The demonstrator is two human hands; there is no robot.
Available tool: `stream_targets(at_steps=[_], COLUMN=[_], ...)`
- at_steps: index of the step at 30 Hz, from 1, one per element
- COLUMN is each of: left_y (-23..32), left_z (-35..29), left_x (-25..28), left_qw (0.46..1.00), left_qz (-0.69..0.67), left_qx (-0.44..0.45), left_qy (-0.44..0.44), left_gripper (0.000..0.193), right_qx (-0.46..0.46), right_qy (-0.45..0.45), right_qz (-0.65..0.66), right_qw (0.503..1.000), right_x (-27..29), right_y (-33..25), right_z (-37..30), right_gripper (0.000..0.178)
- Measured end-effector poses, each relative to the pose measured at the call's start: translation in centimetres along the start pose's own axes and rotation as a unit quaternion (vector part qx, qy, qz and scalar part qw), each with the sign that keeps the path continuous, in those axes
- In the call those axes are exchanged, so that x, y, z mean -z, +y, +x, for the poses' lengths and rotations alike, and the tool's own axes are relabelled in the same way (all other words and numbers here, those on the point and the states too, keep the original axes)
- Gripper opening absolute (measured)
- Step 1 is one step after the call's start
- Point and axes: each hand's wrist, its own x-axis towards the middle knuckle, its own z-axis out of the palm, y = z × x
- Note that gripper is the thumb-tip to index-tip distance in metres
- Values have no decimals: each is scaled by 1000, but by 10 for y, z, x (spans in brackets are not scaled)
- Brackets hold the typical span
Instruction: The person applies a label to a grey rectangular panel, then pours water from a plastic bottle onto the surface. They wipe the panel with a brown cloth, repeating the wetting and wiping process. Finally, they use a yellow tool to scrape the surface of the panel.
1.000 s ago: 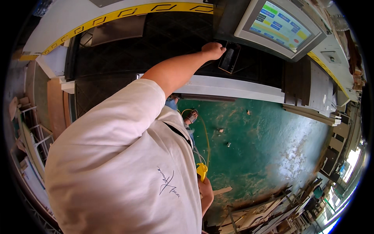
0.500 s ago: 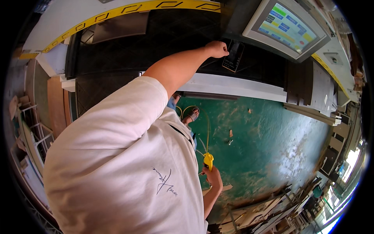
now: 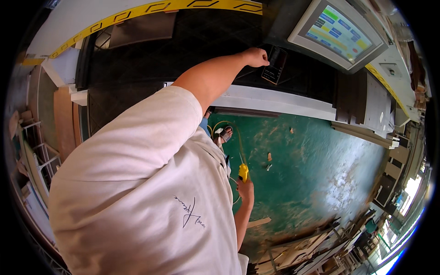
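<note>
My left hand [image 3: 255,57] reaches out over the black machine bed [image 3: 206,36], its fingers curled closed. Beside its fingertips lies a dark, flat, phone-like device [image 3: 275,65] with light markings on its face. Whether the fingers pinch anything is hidden. Low at my right side, my right hand [image 3: 245,187] is wrapped round a yellow hand-held tool [image 3: 243,172]; its exact kind does not show. A thin yellow hose or cord [image 3: 240,142] loops near the tool and my sandalled foot [image 3: 224,134].
A control panel with a lit touchscreen [image 3: 339,33] stands at the upper right. A white rail [image 3: 284,98] edges the machine's front. Scraps lie on the green floor [image 3: 302,156]; stacked boards [image 3: 298,254] fill the lower right. Yellow-and-black striping [image 3: 137,13] runs along the far side.
My right hand has moved up and slightly left with the yellow tool. My left hand stays almost in place beside the dark device.
</note>
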Motion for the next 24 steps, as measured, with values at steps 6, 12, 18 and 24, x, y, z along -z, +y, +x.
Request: stream_targets(at_steps=[6,12,18,24], left_y=[2,0,4,2], left_z=[2,5,5,6], left_x=[-6,-3,-3,-10], left_qw=[1000,995,997,998], left_qz=[-20,-97,-75,-68], left_qx=[-11,18,6,-2], left_qy=[20,-10,0,-2], left_gripper=[30,28,27,28], right_qx=[-29,-115,-145,-59], right_qy=[176,189,46,206], right_qz=[-65,-38,1,354], right_qw=[982,974,988,910], right_x=[21,16,12,51], right_y=[-4,58,99,54], right_z=[1,8,1,2], right_gripper=[28,28,27,13])
